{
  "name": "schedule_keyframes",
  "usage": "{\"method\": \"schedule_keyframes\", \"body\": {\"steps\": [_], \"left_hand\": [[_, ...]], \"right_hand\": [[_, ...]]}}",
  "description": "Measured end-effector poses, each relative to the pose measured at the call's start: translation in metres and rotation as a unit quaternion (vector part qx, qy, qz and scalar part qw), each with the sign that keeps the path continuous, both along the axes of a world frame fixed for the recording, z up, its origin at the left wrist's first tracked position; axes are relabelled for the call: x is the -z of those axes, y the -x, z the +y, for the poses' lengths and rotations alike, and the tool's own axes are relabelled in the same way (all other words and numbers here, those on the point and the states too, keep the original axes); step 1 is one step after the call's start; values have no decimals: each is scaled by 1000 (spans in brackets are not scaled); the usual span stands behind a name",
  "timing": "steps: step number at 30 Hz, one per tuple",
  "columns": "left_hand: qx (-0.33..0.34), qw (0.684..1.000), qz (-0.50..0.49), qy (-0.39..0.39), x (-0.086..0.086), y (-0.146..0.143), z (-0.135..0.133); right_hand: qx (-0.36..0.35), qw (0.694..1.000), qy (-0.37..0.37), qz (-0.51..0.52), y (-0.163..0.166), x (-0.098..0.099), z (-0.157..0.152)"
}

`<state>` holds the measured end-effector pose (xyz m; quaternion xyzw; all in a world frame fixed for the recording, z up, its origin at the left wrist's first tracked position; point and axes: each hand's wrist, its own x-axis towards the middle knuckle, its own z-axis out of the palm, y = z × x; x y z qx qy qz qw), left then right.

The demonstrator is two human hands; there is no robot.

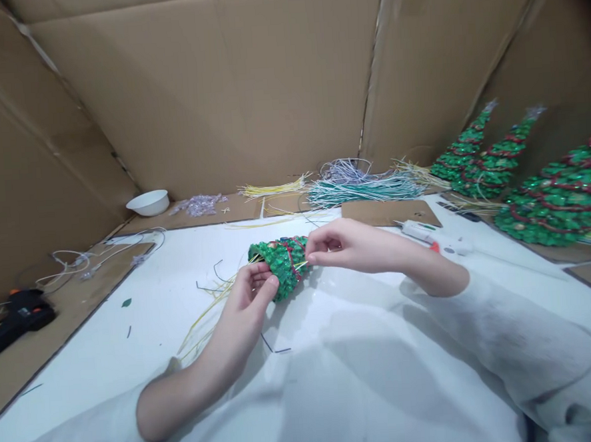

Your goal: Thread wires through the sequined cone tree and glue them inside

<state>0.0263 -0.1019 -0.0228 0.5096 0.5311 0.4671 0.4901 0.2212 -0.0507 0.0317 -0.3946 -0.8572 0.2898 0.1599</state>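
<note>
1. Head view, nearest first: the left hand [252, 290] is curled round the lower end of a small green tree [281, 262], thumb pressed on its scales. The tree lies on its side at table centre, just above the white table [133, 351].
2. At 3 o'clock of the tree, the right hand [337, 245] pinches its upper end between thumb and fingertips, by the red strand.
3. It looks light and fairly stiff, but the glittery scales seem easy to knock off; gripping the body with soft pressure looks safest. Thin yellow strands [206, 316] trail out towards 7 o'clock and could snag.
4. Further out, a white glue gun [431, 236] lies at 2 o'clock and a black glue gun [16, 318] at 9.
5. Along the far edge sit a white bowl [147, 203] at 11, wire bundles [358, 189] at 12 and finished trees [559, 198] at 2.
6. Cardboard walls [217, 86] close the space in.
</note>
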Motion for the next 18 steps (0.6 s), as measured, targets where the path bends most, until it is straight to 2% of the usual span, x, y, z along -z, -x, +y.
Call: {"method": "schedule_keyframes", "body": {"steps": [5,11,18], "left_hand": [[64,998,-2,-18,4,1,5],[49,998,-21,-28,13,2,11],[78,995,-46,-40,23,6,17]], "right_hand": [[14,1000,-21,-4,6,11,0],[33,998,-51,10,11,19,2],[68,992,-98,-35,15,25,-1]]}}
